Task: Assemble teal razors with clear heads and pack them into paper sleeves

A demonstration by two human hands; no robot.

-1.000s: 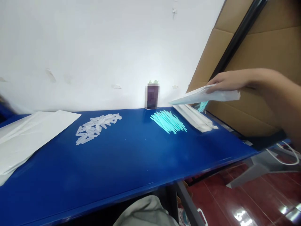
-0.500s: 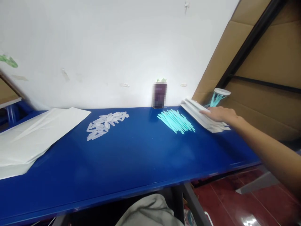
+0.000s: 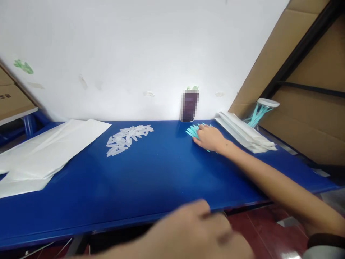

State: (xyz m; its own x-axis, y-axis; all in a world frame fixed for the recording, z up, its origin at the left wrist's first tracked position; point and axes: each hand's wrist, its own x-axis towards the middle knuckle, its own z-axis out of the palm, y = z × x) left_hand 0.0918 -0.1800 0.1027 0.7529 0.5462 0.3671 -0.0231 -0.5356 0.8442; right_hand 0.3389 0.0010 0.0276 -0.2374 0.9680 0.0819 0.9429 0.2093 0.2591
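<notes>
My right hand [image 3: 208, 138] rests over the pile of thin teal plastic sticks [image 3: 191, 131], thumb and fingers bent around some of them. It covers most of the pile. My left hand [image 3: 188, 230] is low in front, over the table's near edge and smeared by motion. Its fingers look bent, but what they hold, if anything, cannot be made out. Left of the middle lies a heap of small translucent, pale plastic strips [image 3: 129, 136], with neither hand touching it.
White sheets [image 3: 54, 147] lie on the left of the blue table [image 3: 140, 180]. At the right, folded white paper [image 3: 245, 133] lies before a clear, white-rimmed container [image 3: 266, 103] of teal sticks. A pixelated dark object [image 3: 189, 105] stands against the wall.
My right hand has moved left from the folded white paper onto the teal sticks. My left hand has come into view at the bottom. The camera view has shifted slightly.
</notes>
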